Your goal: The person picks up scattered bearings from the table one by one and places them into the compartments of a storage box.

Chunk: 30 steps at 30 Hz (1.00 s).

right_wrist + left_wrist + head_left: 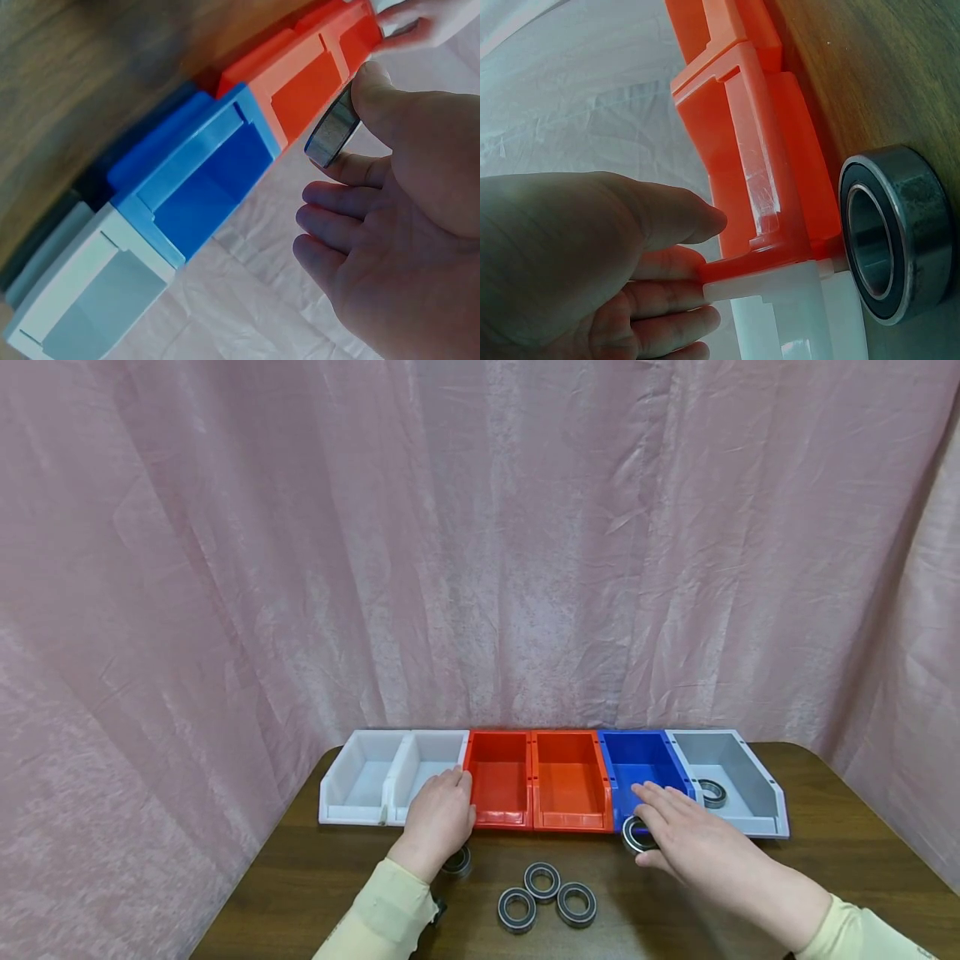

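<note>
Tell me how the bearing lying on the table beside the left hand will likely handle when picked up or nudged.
The bearing is probably stiff and rather heavy for its size, as its outer side looks metallic. Lying flat on the table, it should slide rather than roll. Its smooth, shiny side may feel somewhat slippery.

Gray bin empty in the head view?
No, a bearing lies inside the gray bin.
</note>
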### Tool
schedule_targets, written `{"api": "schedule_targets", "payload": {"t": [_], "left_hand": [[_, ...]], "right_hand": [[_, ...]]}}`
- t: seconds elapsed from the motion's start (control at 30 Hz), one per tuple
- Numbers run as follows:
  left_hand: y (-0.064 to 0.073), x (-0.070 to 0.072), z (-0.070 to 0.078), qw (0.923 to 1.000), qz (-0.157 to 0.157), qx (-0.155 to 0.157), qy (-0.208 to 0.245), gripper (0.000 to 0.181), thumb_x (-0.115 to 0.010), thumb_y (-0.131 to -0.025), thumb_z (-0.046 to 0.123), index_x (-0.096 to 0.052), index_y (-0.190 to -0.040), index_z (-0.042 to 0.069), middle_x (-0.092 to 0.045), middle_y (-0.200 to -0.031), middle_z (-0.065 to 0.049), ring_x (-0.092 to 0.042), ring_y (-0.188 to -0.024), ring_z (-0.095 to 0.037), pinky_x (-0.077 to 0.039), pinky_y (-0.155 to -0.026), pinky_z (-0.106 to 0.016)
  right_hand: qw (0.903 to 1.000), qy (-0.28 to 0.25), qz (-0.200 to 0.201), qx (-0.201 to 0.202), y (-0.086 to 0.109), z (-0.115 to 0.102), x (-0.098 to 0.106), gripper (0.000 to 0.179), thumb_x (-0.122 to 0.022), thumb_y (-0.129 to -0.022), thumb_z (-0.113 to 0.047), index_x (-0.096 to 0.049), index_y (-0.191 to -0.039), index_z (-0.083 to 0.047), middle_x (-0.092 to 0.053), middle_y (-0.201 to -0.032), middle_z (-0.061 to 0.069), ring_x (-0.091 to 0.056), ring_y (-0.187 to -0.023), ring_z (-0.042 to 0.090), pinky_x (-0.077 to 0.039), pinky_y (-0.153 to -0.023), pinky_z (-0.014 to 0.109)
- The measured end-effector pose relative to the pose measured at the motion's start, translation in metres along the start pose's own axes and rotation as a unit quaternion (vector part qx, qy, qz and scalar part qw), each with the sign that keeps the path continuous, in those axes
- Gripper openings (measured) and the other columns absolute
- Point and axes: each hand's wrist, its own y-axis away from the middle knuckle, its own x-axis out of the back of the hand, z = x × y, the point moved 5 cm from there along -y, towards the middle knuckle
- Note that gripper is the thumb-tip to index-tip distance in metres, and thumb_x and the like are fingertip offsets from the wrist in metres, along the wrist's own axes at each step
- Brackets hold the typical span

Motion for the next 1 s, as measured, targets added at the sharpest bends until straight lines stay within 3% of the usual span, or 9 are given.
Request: {"api": "schedule_targets", "payload": {"t": [0.17, 0.33, 0.63, 1.0], "left_hand": [[0.000, 0.000, 0.000, 1.0000, -0.005, 0.004, 0.002, 0.048, -0.094, -0.088, 0.023, -0.073, -0.123, -0.002, -0.075, -0.122, -0.019, -0.071, -0.105, -0.033, -0.061, -0.098, -0.044], [0.000, 0.000, 0.000, 1.0000, -0.007, 0.006, 0.001, 0.049, -0.094, -0.087, 0.024, -0.073, -0.123, -0.001, -0.075, -0.122, -0.018, -0.071, -0.106, -0.032, -0.061, -0.099, -0.044], [-0.001, 0.001, 0.000, 0.9999, -0.009, 0.004, 0.000, 0.049, -0.094, -0.087, 0.024, -0.073, -0.124, -0.002, -0.075, -0.124, -0.019, -0.071, -0.107, -0.033, -0.061, -0.098, -0.044], [0.001, 0.003, 0.001, 1.0000, -0.007, 0.003, 0.004, 0.050, -0.094, -0.087, 0.023, -0.074, -0.124, -0.002, -0.075, -0.124, -0.019, -0.071, -0.106, -0.033, -0.062, -0.099, -0.045]], "right_hand": [[1.0000, 0.000, -0.004, -0.006, -0.003, 0.007, 0.004, 0.059, -0.087, -0.095, -0.036, -0.069, -0.131, 0.007, -0.064, -0.147, 0.029, -0.062, -0.138, 0.049, -0.051, -0.113, 0.060], [0.9993, -0.001, -0.026, -0.026, -0.007, 0.012, 0.007, 0.051, -0.085, -0.098, -0.036, -0.070, -0.127, 0.003, -0.063, -0.148, 0.028, -0.060, -0.140, 0.048, -0.050, -0.115, 0.060], [0.9972, 0.013, -0.016, -0.073, -0.011, 0.023, 0.008, 0.053, -0.085, -0.097, -0.031, -0.069, -0.125, 0.011, -0.062, -0.145, 0.034, -0.059, -0.139, 0.053, -0.048, -0.116, 0.064], [0.9947, 0.011, -0.026, -0.099, -0.020, 0.033, 0.007, 0.054, -0.084, -0.099, -0.032, -0.068, -0.126, 0.013, -0.060, -0.145, 0.038, -0.056, -0.140, 0.055, -0.047, -0.115, 0.066]]}}
